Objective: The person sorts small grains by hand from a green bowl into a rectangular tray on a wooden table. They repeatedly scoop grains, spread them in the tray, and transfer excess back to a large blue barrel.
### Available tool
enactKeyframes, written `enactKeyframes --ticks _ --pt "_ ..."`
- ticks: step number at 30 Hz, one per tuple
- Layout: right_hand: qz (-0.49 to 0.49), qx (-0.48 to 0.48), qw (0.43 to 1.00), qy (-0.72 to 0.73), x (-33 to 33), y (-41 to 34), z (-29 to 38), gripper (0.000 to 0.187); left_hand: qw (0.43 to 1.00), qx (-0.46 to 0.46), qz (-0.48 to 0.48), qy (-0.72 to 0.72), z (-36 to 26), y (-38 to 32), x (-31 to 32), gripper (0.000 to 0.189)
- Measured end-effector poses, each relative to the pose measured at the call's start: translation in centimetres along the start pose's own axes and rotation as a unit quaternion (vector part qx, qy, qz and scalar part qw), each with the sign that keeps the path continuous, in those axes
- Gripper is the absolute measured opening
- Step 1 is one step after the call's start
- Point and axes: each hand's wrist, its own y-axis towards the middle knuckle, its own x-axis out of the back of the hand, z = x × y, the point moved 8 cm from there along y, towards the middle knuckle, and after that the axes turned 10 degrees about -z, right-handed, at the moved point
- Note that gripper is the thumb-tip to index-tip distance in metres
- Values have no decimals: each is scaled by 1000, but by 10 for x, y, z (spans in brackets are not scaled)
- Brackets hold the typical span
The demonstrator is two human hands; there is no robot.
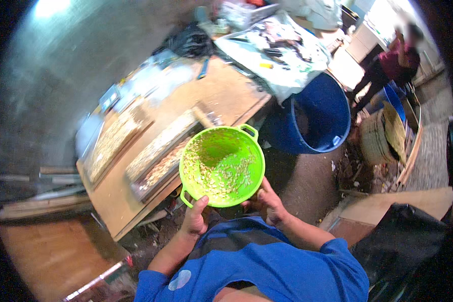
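Observation:
A lime-green plastic bowl (226,158) with two loop handles is held in front of my body; small pale flakes or grains cling to its inside. My left hand (197,217) grips its near-left rim beside one handle, thumb on top. On the near-right side my right hand (266,204) holds the rim, its fingers partly hidden under the bowl. Just left of the bowl, a long tray (136,188) of pale flaky material lies on the wooden table (120,222). Another long slab of similar material (115,141) lies farther left on the same table.
A large blue barrel (321,113) stands open right of the table, beside a white plastic-covered surface (241,49) with scattered items. A person (398,56) is at the far right, near a woven basket (377,139). Boards (41,207) lie at left.

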Motion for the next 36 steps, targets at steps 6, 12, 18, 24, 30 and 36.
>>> enactKeyframes --ticks 6,12,18,24,30,36 --pt "-133 -4 988 80 89 11 44 95 992 106 63 35 78 46 -129 61" --pt "-251 97 955 124 157 17 97 89 972 188 95 103 159 87 -197 45" --pt "-402 126 896 141 267 38 140 85 906 193 208 314 194 153 -236 111" --pt "-585 263 745 -182 403 46 199 123 890 232 140 367 234 247 -269 102" --pt "-620 266 652 -347 485 96 230 129 866 88 134 474 264 336 -299 93" --pt "-607 104 679 -399 568 201 207 134 787 -84 134 597 289 414 -334 83"
